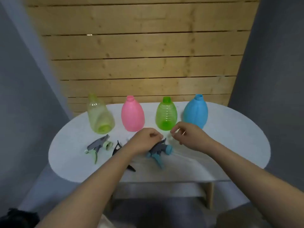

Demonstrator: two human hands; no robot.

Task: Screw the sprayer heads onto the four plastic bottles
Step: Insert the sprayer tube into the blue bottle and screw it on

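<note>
Four open-necked bottles stand in a row on the white table (230,145): pale yellow-green bottle (100,115), pink bottle (133,114), bright green bottle (166,114), blue bottle (196,111). In front lie sprayer heads: a pale green one (98,146), a dark one (120,155) partly under my left forearm, and a blue one (160,151). My left hand (144,142) is curled over the blue head's grey top; whether it grips anything is unclear. My right hand (189,135) hovers just right of it, fingers pinched together, perhaps on a thin clear tube.
A wooden plank wall rises behind the table. Grey walls flank both sides. The table's front edge runs below my forearms, with a wooden leg (209,195) underneath. A dark object (18,218) lies at the bottom left on the floor.
</note>
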